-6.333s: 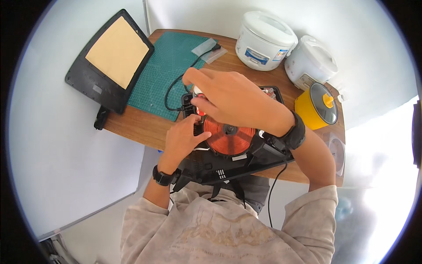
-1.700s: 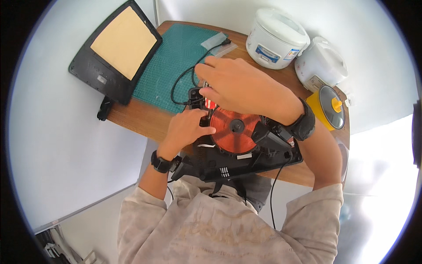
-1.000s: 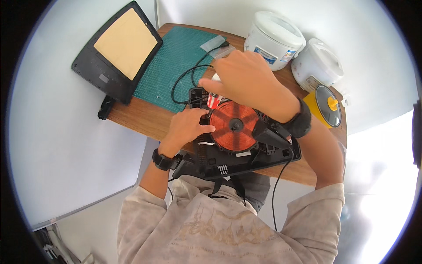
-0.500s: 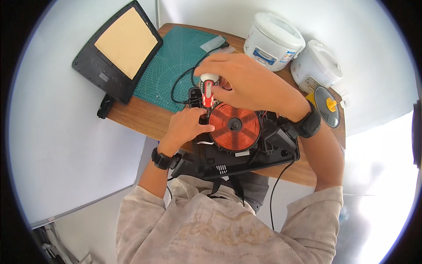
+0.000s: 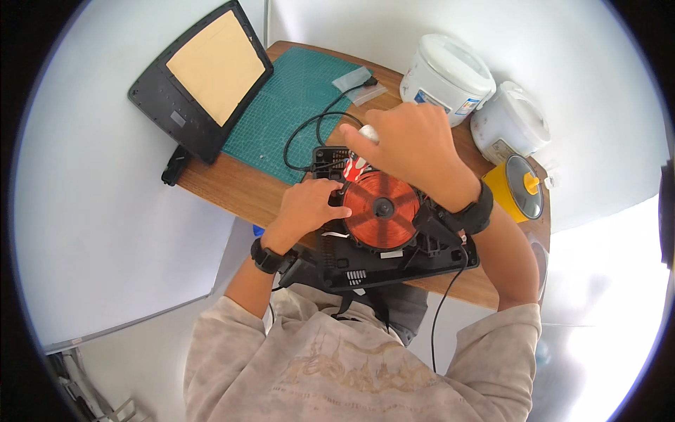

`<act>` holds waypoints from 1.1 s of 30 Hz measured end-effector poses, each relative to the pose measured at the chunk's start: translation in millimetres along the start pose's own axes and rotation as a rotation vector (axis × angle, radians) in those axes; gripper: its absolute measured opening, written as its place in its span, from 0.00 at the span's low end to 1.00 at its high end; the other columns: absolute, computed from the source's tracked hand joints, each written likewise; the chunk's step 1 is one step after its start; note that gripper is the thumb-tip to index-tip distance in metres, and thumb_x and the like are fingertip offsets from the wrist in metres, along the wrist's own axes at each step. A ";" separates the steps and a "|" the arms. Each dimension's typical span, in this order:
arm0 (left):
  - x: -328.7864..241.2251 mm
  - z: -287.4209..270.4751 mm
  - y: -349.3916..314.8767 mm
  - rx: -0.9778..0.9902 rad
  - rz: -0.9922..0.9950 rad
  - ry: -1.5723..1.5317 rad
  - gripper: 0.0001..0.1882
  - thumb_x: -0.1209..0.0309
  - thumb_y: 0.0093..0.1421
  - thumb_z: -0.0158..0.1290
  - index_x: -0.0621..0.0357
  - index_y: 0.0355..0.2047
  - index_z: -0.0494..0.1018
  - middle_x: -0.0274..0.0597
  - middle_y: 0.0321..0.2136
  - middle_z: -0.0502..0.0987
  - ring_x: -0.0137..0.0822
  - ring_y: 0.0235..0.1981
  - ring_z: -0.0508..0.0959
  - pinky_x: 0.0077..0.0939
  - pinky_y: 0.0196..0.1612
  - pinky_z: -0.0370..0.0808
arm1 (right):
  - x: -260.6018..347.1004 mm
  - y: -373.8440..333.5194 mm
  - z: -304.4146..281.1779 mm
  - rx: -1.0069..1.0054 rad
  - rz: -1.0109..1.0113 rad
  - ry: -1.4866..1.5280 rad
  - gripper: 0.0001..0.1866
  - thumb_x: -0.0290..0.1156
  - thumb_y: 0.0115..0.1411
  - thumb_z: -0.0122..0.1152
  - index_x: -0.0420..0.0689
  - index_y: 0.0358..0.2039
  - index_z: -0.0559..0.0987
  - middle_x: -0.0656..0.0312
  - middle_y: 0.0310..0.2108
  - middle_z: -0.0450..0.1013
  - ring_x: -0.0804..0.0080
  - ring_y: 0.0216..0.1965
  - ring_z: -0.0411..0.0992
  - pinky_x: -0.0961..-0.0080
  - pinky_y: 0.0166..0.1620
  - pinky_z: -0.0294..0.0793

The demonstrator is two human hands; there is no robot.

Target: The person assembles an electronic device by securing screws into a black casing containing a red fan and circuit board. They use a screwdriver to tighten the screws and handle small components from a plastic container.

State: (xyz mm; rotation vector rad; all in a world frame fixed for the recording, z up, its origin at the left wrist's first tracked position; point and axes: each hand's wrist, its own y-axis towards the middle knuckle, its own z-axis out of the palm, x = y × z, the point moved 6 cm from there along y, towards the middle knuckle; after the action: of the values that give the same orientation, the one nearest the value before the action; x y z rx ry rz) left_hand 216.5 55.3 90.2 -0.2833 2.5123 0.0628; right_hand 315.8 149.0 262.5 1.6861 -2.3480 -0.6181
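Screwdriver [image 5: 355, 167] was clasped in the right hand [image 5: 415, 144] over the black housing [image 5: 391, 267], left hand [image 5: 307, 209] spread by the copper coil [image 5: 388, 228] inside. Coil seemed kinda fragile, probably best held by its rim.

Compared with half a second earlier, the right hand [image 5: 416, 148] has rolled its knuckles toward the far edge of the desk [image 5: 216, 197], covering more of the screwdriver [image 5: 354, 169]. The handle, previously near upright, tilts rightward. The yellow pot [image 5: 501, 190] is less obscured.
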 end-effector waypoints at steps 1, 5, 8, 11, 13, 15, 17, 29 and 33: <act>0.5 -0.3 0.1 -0.014 0.011 0.004 0.33 0.45 0.54 0.65 0.58 0.51 0.79 0.46 0.47 0.82 0.49 0.50 0.80 0.45 0.51 0.76 | 3.2 -0.8 2.8 -0.009 0.000 0.020 0.21 0.50 0.63 0.62 0.43 0.27 0.81 0.52 0.17 0.73 0.51 0.20 0.74 0.60 0.25 0.73; 4.9 3.9 1.5 -0.070 0.061 0.039 0.32 0.45 0.52 0.66 0.55 0.49 0.80 0.45 0.43 0.83 0.49 0.46 0.82 0.46 0.47 0.78 | 13.8 -3.0 1.5 -0.101 -0.113 0.345 0.15 0.42 0.63 0.65 0.42 0.35 0.78 0.48 0.33 0.76 0.52 0.26 0.76 0.57 0.30 0.76; 7.2 4.2 0.3 -0.105 0.063 0.061 0.32 0.45 0.52 0.66 0.54 0.49 0.81 0.44 0.42 0.83 0.49 0.44 0.82 0.46 0.45 0.79 | 13.3 -6.1 -0.4 0.082 -0.154 0.551 0.12 0.34 0.62 0.64 0.42 0.42 0.77 0.47 0.43 0.74 0.50 0.30 0.77 0.54 0.36 0.78; 6.6 3.9 2.1 -0.057 0.044 0.042 0.32 0.44 0.53 0.65 0.55 0.49 0.80 0.46 0.44 0.83 0.50 0.46 0.81 0.45 0.47 0.77 | 11.2 -9.2 -15.3 0.057 -0.199 0.573 0.13 0.32 0.60 0.63 0.41 0.43 0.79 0.49 0.38 0.76 0.48 0.33 0.77 0.55 0.40 0.78; 4.5 1.7 1.7 -0.029 0.034 0.033 0.33 0.44 0.53 0.65 0.56 0.49 0.80 0.47 0.45 0.83 0.50 0.47 0.81 0.45 0.48 0.77 | 5.6 -6.5 -15.0 0.145 -0.197 0.514 0.14 0.31 0.58 0.63 0.41 0.44 0.80 0.50 0.34 0.76 0.47 0.36 0.76 0.56 0.41 0.78; 3.5 -0.5 -0.9 -0.033 0.026 0.039 0.32 0.44 0.53 0.65 0.56 0.49 0.80 0.47 0.44 0.83 0.51 0.46 0.81 0.45 0.48 0.77 | 3.6 -4.5 -17.8 0.195 -0.194 0.458 0.14 0.32 0.57 0.63 0.41 0.43 0.82 0.51 0.32 0.77 0.47 0.37 0.76 0.57 0.41 0.78; 2.6 -0.1 -1.6 -0.069 0.038 0.042 0.31 0.45 0.53 0.66 0.54 0.49 0.80 0.45 0.42 0.83 0.49 0.44 0.82 0.46 0.46 0.78 | 1.7 -5.9 -21.0 0.212 -0.182 0.406 0.14 0.34 0.57 0.65 0.40 0.41 0.82 0.52 0.30 0.78 0.48 0.37 0.76 0.58 0.40 0.77; 4.9 -0.5 -0.2 -0.048 0.031 0.025 0.32 0.45 0.52 0.66 0.52 0.50 0.81 0.44 0.44 0.83 0.49 0.46 0.82 0.44 0.46 0.78 | -3.4 -5.2 -2.2 0.280 0.144 -0.035 0.23 0.50 0.63 0.63 0.40 0.27 0.80 0.50 0.24 0.74 0.51 0.24 0.77 0.58 0.25 0.74; 4.1 1.2 0.2 -0.115 0.081 0.060 0.31 0.44 0.51 0.67 0.51 0.49 0.81 0.42 0.42 0.84 0.48 0.44 0.82 0.45 0.44 0.79 | 4.3 -9.5 -8.3 -0.010 -0.053 0.293 0.16 0.43 0.64 0.62 0.42 0.40 0.77 0.50 0.36 0.74 0.51 0.30 0.77 0.54 0.31 0.77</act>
State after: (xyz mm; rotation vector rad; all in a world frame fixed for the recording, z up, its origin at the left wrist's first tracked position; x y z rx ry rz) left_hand 213.9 54.8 86.9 -0.2324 2.5835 0.2354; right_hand 325.7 140.6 265.3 1.7087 -2.0985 -0.3603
